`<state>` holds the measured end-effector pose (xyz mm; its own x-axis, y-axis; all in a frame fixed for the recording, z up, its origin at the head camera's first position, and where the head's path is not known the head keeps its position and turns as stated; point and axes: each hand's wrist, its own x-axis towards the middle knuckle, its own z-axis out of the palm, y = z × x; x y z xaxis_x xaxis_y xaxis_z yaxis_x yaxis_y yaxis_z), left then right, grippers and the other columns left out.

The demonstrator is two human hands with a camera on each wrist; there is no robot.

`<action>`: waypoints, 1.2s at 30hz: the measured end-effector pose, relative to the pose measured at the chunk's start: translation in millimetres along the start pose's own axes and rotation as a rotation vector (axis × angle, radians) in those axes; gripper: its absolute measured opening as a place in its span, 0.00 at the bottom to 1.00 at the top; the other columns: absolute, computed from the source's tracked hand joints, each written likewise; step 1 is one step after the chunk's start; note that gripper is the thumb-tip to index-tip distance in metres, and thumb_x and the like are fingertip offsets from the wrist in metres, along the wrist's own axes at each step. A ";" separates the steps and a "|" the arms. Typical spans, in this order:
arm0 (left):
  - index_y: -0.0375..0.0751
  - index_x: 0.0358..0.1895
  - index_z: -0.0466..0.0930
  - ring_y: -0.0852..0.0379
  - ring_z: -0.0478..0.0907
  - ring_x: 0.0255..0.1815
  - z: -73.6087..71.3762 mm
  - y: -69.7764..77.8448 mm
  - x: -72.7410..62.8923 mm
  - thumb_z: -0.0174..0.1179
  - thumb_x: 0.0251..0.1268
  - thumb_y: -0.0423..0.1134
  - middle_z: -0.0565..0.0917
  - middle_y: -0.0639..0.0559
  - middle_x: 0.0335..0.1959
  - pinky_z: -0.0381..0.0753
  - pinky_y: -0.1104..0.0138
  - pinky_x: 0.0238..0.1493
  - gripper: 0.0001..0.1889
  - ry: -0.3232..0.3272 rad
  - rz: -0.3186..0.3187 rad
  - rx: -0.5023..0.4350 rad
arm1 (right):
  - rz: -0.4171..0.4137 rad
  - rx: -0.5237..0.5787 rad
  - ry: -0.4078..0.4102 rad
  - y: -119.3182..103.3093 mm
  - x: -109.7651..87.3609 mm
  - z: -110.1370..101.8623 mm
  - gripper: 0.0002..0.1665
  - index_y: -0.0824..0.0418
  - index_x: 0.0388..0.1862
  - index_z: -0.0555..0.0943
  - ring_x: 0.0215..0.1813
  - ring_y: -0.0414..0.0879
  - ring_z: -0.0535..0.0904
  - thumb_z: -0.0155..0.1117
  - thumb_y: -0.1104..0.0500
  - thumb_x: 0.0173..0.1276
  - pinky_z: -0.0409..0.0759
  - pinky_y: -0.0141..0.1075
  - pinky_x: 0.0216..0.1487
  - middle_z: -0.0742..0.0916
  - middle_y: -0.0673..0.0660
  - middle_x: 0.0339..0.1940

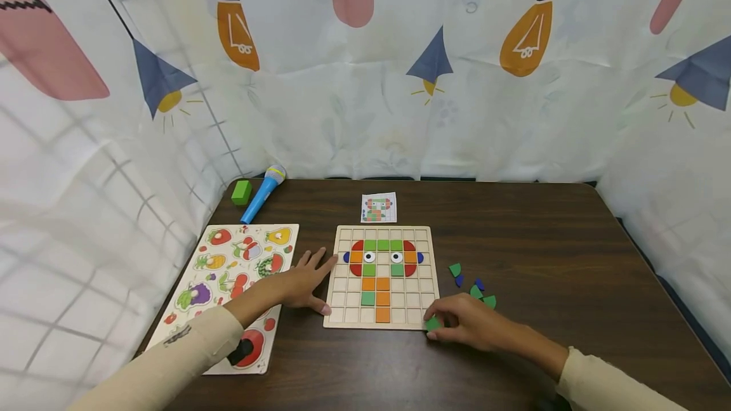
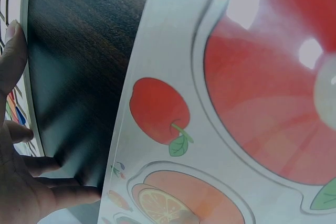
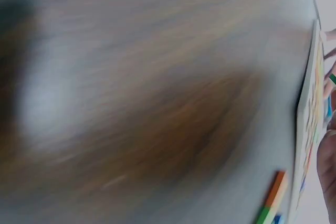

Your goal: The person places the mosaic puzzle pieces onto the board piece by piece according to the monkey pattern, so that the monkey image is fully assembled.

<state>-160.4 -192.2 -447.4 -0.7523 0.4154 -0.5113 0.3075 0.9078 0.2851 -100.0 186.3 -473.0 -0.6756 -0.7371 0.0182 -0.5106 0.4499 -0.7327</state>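
A wooden grid board [image 1: 342, 284] lies in the middle of the table, set with coloured pieces: a face of red, green, orange and blue with two eyes, and orange and green squares below. My left hand [image 1: 302, 281] is spread at the board's left edge, its thumb [image 2: 13, 51] on the rim. At the lower right corner of the board, my right hand [image 1: 468, 322] pinches a green quarter-round piece [image 1: 433, 323] between thumb and fingers. Several loose green pieces [image 1: 476, 292] and blue pieces [image 1: 459, 280] lie just beyond that hand.
A fruit puzzle board [image 1: 197, 297] with a black knob lies at the left under my forearm. Behind it are a blue toy microphone [image 1: 263, 198] and a green block [image 1: 242, 192]. A small pattern card [image 1: 379, 207] lies behind the grid board. Printed curtains enclose the table [image 1: 531, 227].
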 end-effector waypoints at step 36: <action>0.44 0.81 0.48 0.25 0.42 0.80 -0.6 1.9 0.6 0.72 0.52 0.63 0.45 0.33 0.82 0.59 0.32 0.69 0.58 0.004 -0.010 0.005 | 0.091 -0.085 0.043 -40.5 98.2 47.6 0.15 0.55 0.43 0.89 0.28 0.30 0.72 0.79 0.52 0.59 0.72 0.26 0.32 0.80 0.39 0.22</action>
<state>-160.6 -190.3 -446.7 -0.7575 0.4063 -0.5110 0.3029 0.9121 0.2762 -120.3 71.7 -474.0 -0.7427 -0.6695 -0.0154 -0.4879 0.5568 -0.6722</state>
